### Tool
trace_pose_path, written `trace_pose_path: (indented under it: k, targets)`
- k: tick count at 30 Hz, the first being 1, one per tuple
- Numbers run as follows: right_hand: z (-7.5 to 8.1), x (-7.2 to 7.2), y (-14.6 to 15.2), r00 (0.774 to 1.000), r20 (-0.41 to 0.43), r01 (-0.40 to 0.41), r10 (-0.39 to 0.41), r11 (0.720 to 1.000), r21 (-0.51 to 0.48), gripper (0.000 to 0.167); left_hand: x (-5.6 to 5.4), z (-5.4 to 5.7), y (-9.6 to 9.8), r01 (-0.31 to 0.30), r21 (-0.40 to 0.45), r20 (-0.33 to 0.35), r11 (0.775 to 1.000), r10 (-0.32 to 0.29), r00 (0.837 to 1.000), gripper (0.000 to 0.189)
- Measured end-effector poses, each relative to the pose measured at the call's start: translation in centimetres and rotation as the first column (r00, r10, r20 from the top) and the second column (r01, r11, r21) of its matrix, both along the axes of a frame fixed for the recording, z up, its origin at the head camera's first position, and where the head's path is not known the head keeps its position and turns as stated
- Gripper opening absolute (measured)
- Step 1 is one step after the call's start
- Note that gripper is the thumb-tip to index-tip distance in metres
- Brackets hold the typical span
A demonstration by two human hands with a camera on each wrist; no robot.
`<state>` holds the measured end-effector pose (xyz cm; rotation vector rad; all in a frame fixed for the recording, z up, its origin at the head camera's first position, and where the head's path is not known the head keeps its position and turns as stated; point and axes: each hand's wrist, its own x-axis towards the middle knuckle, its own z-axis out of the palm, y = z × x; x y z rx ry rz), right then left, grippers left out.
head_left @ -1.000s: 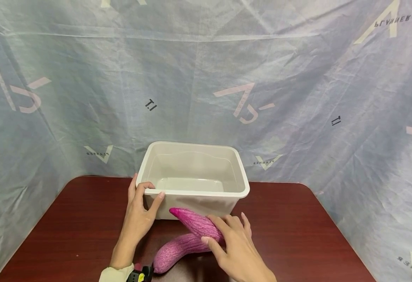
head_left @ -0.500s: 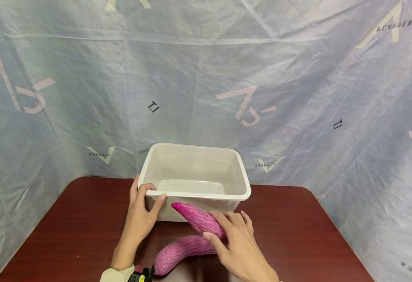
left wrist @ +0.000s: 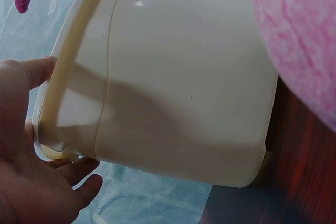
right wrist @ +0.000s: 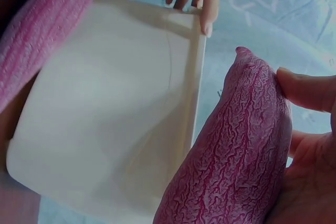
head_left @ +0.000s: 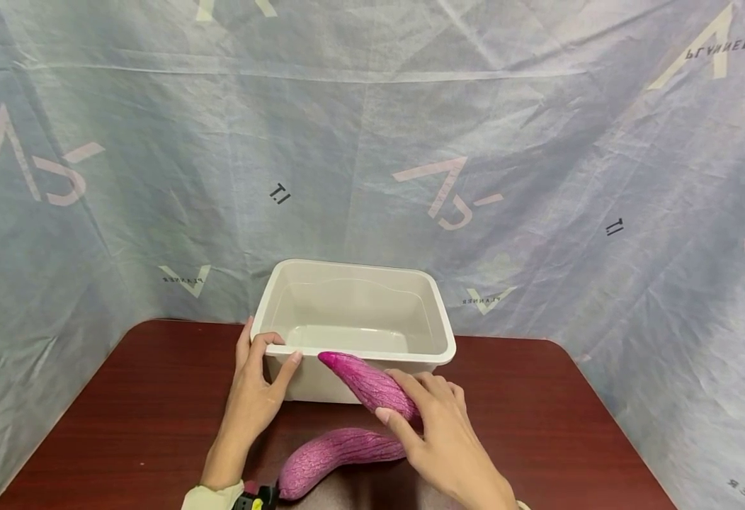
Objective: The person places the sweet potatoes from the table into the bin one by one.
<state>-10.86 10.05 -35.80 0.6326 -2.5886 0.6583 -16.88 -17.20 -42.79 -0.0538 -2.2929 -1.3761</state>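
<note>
My left hand (head_left: 254, 397) grips the near left corner of a cream plastic bin (head_left: 404, 354), the thumb on its near wall and a finger hooked over the rim. In the right wrist view, my right hand (right wrist: 312, 145) holds a long purple vegetable (right wrist: 236, 140) with wrinkled, veined skin between thumb and fingers. Its magenta tip overlaps the bin's near rim in the head view, and its rear end is hidden by the hand. A second, curved purple vegetable (head_left: 324, 457) lies on the table below, its right end behind my right hand.
The dark red-brown table (head_left: 124, 418) has rounded far corners. Behind it and along both sides hangs a grey-blue printed cloth (head_left: 347, 142). A black wrist strap with a yellow patch (head_left: 254, 499) shows at my left wrist, close to the lying vegetable.
My right hand has raised the held vegetable and brought its tip up to the bin's rim. The left hand keeps its grip on the corner. The view has shifted slightly.
</note>
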Motion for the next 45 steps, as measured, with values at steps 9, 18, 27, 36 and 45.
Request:
trace_pose_path:
  k: [9, 18, 27, 36, 45]
  targets:
    - [0.8, -0.5, 0.1, 1.0, 0.002, -0.014, 0.014, 1.0, 0.001, 0.048, 0.0, 0.1, 0.0, -0.001, -0.003, -0.005, 1.0, 0.001, 1.0, 0.035]
    - [1.4, -0.9, 0.1, 1.0, -0.001, 0.003, -0.003, 1.0, -0.007, 0.044, 0.0, 0.1, 0.0, 0.006, -0.002, -0.004, 1.0, -0.006, 1.0, 0.036]
    - [2.1, -1.5, 0.2, 1.0, -0.018, -0.004, 0.004, 1.0, 0.006, 0.046, 0.0, 0.2, -0.1, 0.014, -0.004, 0.003, 1.0, -0.014, 1.0, 0.036]
    - [2.6, -2.2, 0.3, 1.0, -0.013, -0.015, 0.015, 1.0, -0.001, 0.048, 0.1, 0.3, -0.2, 0.014, 0.001, 0.007, 1.0, -0.014, 1.0, 0.037]
    - [2.3, -2.7, -0.4, 1.0, -0.011, -0.003, 0.003, 1.0, 0.022, 0.046, 0.1, 0.2, -0.2, 0.011, -0.009, 0.007, 1.0, -0.011, 1.0, 0.037]
